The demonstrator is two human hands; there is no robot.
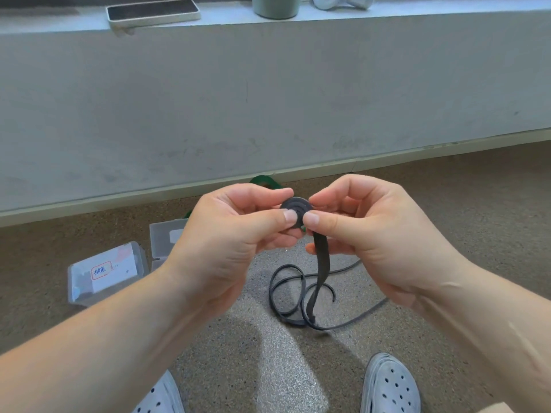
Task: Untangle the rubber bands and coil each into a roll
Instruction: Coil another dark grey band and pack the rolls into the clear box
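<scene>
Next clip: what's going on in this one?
A person is coiling a black rubber band. The left hand and right hand both pinch a small flat roll of it between thumbs and fingers. The unwound length hangs down and lies in loose loops on the floor. A green band shows partly behind the hands, and clear plastic boxes sit to the left.

Phone in pale case (153,10) flat on ledge (417,14), grey-green cup (275,5) and white object (343,1) to its right. On speckled floor (462,210): clear plastic box with handwritten label (107,272), second clear box (165,236) just behind it. Two perforated grey clogs (390,386) at bottom edge.
</scene>
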